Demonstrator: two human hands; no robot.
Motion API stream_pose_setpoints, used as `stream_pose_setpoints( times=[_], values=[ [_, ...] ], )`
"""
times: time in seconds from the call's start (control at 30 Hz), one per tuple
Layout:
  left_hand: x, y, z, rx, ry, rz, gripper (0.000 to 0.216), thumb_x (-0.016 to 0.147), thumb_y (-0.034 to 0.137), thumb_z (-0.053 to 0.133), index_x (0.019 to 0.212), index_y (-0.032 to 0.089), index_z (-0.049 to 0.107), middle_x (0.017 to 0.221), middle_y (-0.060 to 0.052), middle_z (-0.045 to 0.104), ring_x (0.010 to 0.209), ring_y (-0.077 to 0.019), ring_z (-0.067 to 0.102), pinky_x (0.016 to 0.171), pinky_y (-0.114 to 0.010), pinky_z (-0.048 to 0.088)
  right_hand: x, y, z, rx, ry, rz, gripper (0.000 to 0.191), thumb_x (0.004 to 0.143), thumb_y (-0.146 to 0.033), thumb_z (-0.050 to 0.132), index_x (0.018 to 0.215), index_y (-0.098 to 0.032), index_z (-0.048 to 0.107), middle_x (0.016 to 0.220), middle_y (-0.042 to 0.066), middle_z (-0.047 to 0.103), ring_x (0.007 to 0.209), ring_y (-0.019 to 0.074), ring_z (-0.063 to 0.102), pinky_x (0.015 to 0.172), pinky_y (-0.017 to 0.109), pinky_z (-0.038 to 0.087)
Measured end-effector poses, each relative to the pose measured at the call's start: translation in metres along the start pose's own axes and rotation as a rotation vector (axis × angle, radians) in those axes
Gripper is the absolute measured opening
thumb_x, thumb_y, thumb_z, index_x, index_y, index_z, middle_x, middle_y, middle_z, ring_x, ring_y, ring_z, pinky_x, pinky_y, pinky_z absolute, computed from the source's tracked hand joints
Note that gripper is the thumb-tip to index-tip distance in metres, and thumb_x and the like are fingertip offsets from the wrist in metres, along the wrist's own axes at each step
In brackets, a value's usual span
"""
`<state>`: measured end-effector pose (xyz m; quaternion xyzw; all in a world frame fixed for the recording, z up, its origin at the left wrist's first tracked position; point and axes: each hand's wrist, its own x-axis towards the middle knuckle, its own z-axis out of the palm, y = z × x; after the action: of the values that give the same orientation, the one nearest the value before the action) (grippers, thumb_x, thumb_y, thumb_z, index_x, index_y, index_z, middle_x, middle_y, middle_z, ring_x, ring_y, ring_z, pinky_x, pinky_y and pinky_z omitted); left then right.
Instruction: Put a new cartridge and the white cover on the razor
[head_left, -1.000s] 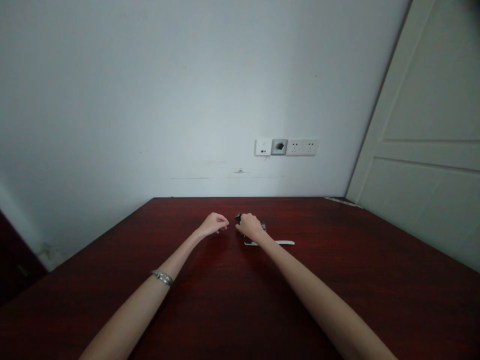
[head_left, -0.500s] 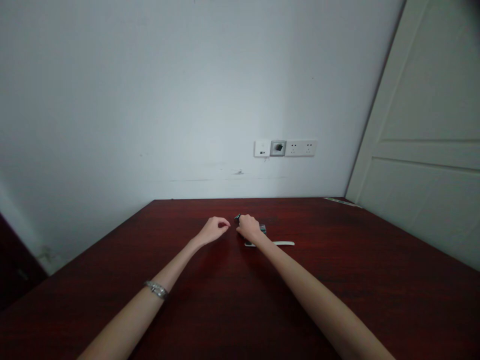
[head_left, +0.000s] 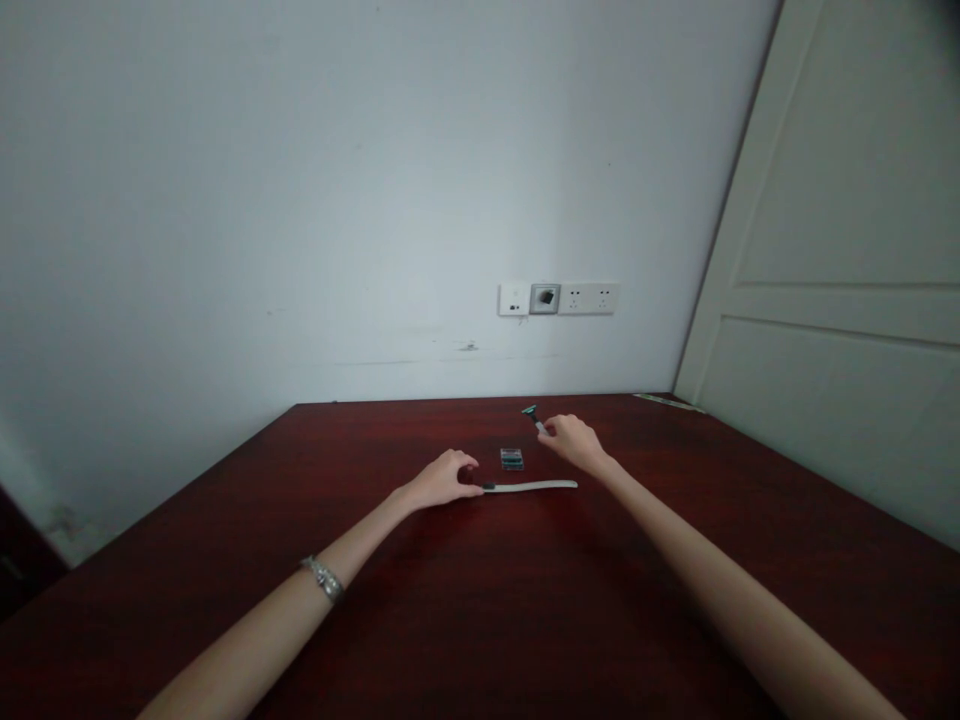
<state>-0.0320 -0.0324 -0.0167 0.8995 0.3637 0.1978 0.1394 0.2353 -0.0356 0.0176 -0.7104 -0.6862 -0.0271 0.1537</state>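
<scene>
A razor with a dark green head [head_left: 530, 411] and a pale handle is pinched in my right hand [head_left: 574, 442], its head pointing up and left, just above the table. My left hand [head_left: 444, 478] has its thumb and fingers apart. Its thumb tip is at the dark end of a long, slightly curved white handle [head_left: 534, 486] lying on the table; whether they touch is hard to tell. Behind that handle lies a small clear case [head_left: 511, 459] with something dark and teal inside, perhaps a blade cartridge.
The dark red wooden table [head_left: 480, 600] runs back to a pale wall [head_left: 420, 200]. Sockets [head_left: 589, 298] are set in the wall above its far edge. A white panelled door [head_left: 847, 300] stands at the right. A thin strip [head_left: 667, 402] lies at the far right corner.
My right hand has moved right with the razor, uncovering the clear case and the white handle. My left hand has come nearer, to the handle's dark end, and its fingers have spread.
</scene>
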Motion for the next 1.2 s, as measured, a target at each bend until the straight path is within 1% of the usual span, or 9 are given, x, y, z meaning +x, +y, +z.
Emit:
stream_pose_setpoints(
  times=[0.1,0.2,0.37,0.53,0.77,0.93,1.03,1.13,1.2],
  values=[
    [0.005,0.002,0.004,-0.006,-0.007,0.013,0.051,0.068,0.052,0.062,0.103,0.016,0.062,0.099,-0.01,0.061,0.091,-0.0223,0.054,0.079,-0.03,0.041,-0.005,0.048,-0.004,-0.015,0.002,0.056,0.032,0.077,-0.04,0.05,0.094,-0.02,0.069,0.089,0.011,0.068,0.086,0.0235,0.063,0.066,0.026,0.042],
    [0.012,0.005,0.006,-0.006,-0.003,0.023,0.05,0.069,0.052,0.061,0.103,0.016,0.062,0.097,-0.009,0.061,0.089,-0.0216,0.054,0.079,-0.03,0.041,-0.012,0.085,-0.004,-0.026,-0.042,0.063,0.03,0.076,-0.038,0.051,0.091,-0.021,0.07,0.088,0.01,0.068,0.085,0.0232,0.063,0.064,0.025,0.042],
    [0.029,0.008,0.01,-0.013,0.043,0.05,0.038,0.082,0.047,0.047,0.096,0.016,0.066,0.096,-0.009,0.064,0.09,-0.0205,0.056,0.082,-0.029,0.039,-0.02,0.114,0.002,-0.038,-0.074,0.103,0.032,0.076,-0.041,0.05,0.092,-0.021,0.07,0.088,0.01,0.068,0.084,0.0233,0.063,0.062,0.026,0.042],
    [0.046,0.008,0.011,-0.024,0.118,0.032,0.038,0.085,0.043,0.041,0.087,0.017,0.068,0.092,-0.008,0.066,0.087,-0.0203,0.058,0.082,-0.029,0.039,-0.023,0.121,0.006,-0.084,-0.055,0.128,0.033,0.075,-0.041,0.051,0.094,-0.021,0.069,0.091,0.011,0.068,0.087,0.0252,0.063,0.066,0.029,0.042],
    [0.064,0.004,0.009,-0.051,0.088,0.024,0.033,0.081,0.041,0.046,0.084,0.017,0.069,0.091,-0.009,0.067,0.086,-0.0209,0.059,0.081,-0.029,0.041,-0.024,0.124,0.005,-0.081,-0.094,0.131,0.03,0.075,-0.038,0.052,0.093,-0.021,0.069,0.092,0.01,0.068,0.089,0.0253,0.062,0.068,0.029,0.042],
    [0.073,-0.001,0.006,-0.059,0.064,0.015,0.032,0.077,0.04,0.051,0.091,0.016,0.067,0.096,-0.009,0.066,0.09,-0.0219,0.058,0.083,-0.03,0.041,-0.026,0.128,0.007,-0.112,-0.088,0.12,0.033,0.076,-0.042,0.051,0.095,-0.022,0.069,0.093,0.01,0.067,0.089,0.0259,0.062,0.067,0.03,0.043],
    [0.077,-0.004,0.006,-0.058,0.051,0.031,0.037,0.073,0.041,0.056,0.099,0.015,0.064,0.102,-0.01,0.064,0.094,-0.0227,0.058,0.084,-0.031,0.042,-0.029,0.126,0.004,-0.104,-0.048,0.115,0.036,0.079,-0.046,0.047,0.094,-0.022,0.069,0.092,0.01,0.067,0.087,0.0261,0.062,0.067,0.031,0.044],
    [0.082,-0.005,0.007,-0.107,0.022,0.036,0.04,0.071,0.041,0.059,0.101,0.015,0.063,0.104,-0.01,0.064,0.094,-0.0222,0.058,0.085,-0.031,0.042,-0.032,0.114,-0.002,-0.051,0.035,0.045,0.035,0.081,-0.045,0.046,0.096,-0.022,0.068,0.096,0.009,0.066,0.089,0.0242,0.06,0.069,0.03,0.043],
    [0.085,-0.006,0.01,-0.154,-0.002,0.03,0.038,0.07,0.039,0.061,0.099,0.016,0.063,0.103,-0.008,0.065,0.093,-0.021,0.059,0.085,-0.03,0.043,-0.035,0.099,-0.005,0.053,0.031,-0.076,0.033,0.082,-0.043,0.047,0.096,-0.023,0.068,0.099,0.007,0.065,0.09,0.0213,0.059,0.072,0.028,0.043]
  ],
)
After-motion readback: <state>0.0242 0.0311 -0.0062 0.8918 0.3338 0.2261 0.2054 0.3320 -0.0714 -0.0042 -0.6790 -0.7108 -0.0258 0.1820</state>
